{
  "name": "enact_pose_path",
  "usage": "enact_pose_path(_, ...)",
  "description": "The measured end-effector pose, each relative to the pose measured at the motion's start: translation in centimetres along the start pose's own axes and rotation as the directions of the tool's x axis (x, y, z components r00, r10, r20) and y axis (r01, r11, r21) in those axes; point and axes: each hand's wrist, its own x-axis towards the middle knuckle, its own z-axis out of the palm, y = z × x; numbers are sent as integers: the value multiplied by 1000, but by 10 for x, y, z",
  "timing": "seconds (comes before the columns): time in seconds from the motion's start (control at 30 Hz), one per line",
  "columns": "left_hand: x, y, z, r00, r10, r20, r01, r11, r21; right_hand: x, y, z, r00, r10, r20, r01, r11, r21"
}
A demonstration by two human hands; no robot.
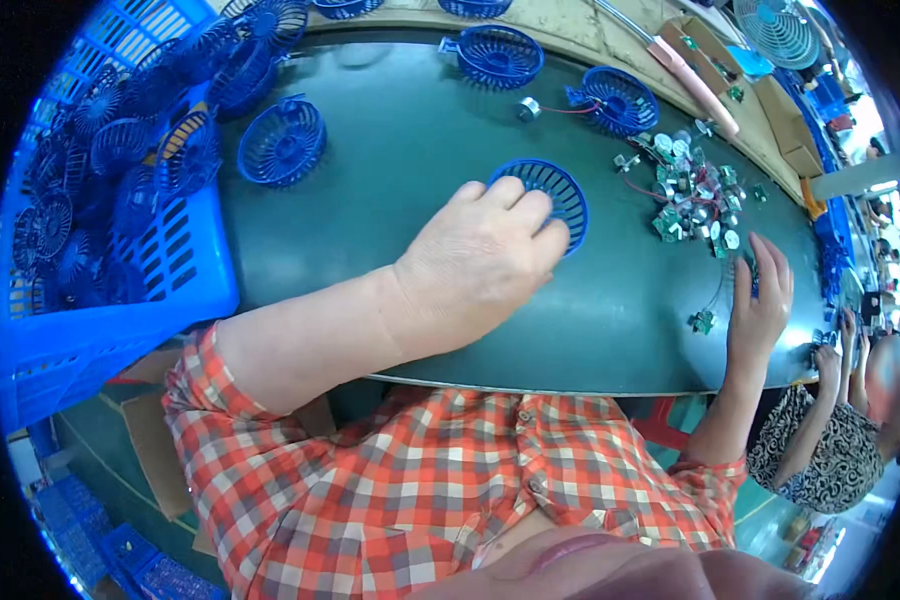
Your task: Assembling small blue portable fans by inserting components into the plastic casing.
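Observation:
My left hand [485, 255] is closed over the near left side of a round blue plastic fan grille [555, 188] on the dark green work surface [390, 150]. Its fingertips and part of the grille are hidden beneath the knuckles. To the right, my right hand [765, 305] is raised at the near edge of a pile of small motors with green circuit boards [695, 190], fingers apart. Close to those fingers a thin wire runs down to a single green circuit board [703, 321]. Whether the fingers touch the wire cannot be made out.
A blue crate [195, 275] heaped with blue grilles stands at the left. More grilles [282, 143] lie on the surface, and one at the far side [618, 101] has a wired motor [529, 108] beside it. A pink-handled tool [695, 85] rests at the back. Another person [830, 440] sits at right.

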Motion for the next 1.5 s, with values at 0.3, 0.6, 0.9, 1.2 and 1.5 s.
enact_pose_path(0.3,-1,-9,-1,949,-294,114,277,951,140,102,-123,78,735,-666,126,648,745,156)
enact_pose_path(0.6,-2,-12,7,968,-209,136,203,977,59,134,-164,137,661,-685,306,710,703,42)
enact_pose_path(0.9,4,-3,-2,950,-177,255,187,982,-15,148,-179,137,580,-738,345,742,653,151)
enact_pose_path(1.2,-2,-2,4,988,-111,110,110,994,22,148,-138,61,743,-669,-5,668,741,59)
enact_pose_path(1.5,2,-10,-13,924,-222,311,183,972,149,-31,-53,18,826,-551,120,501,814,295)
